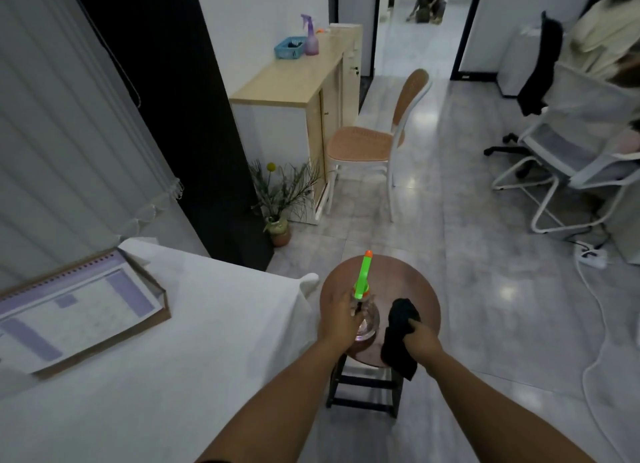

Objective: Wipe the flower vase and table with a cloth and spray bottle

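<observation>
- Calendar, spiral-bound, lies on the white-draped surface at far left, well apart from the work and no hindrance
- Flower vase, a small ceramic pot with dried stems, stands on the floor beside the dark panel, beyond the stool; by my reading it is still to be wiped
- Left hand is curled around the neck of the spray bottle, a clear round-bodied bottle with a green trigger head and orange nozzle, which stands upright on the round wooden table, left of its centre
- Right hand is closed in a fist on the black cloth; a bunch pokes above the fingers and a tail hangs past the near rim of the tabletop
- Step in hand, as I judge it, is wetting and wiping the tabletop: aim the nozzle down at bare wood, mist lightly, then lift the bottle off so the cloth can pass beneath where it stands
- Gather the hanging tail so the cloth meets the wood as a flat pad
- Drape corner touching the table's left rim could catch spray
- Cane-seat chair, cabinet carrying a purple sprayer and blue basket, and an office chair at far right all stand well apart
</observation>
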Demonstrator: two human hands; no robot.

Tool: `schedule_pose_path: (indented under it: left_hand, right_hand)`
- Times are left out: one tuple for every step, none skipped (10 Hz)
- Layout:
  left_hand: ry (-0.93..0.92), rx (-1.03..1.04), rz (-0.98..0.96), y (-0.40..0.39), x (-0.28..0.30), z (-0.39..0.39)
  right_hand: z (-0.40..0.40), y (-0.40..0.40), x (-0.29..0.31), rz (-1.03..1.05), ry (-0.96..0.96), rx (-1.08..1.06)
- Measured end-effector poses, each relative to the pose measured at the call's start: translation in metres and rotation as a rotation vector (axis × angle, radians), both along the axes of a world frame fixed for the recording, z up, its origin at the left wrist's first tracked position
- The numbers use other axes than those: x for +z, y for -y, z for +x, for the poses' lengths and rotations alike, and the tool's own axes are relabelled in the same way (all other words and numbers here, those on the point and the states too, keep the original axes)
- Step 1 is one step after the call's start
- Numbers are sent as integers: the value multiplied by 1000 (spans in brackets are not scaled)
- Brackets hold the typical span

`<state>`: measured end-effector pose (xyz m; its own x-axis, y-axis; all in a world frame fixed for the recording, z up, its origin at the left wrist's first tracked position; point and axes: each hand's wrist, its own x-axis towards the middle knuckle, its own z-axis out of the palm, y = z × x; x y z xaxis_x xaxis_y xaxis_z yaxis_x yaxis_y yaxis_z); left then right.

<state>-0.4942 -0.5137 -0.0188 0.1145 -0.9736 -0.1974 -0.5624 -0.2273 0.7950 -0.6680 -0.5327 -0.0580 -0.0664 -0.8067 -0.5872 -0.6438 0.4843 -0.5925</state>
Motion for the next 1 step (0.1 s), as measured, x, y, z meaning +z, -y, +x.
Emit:
schedule_pose_path:
  left_hand:
    - [74, -38, 45, -15, -4, 7]
  right_hand:
    - [8, -11, 5, -37, -69, 21]
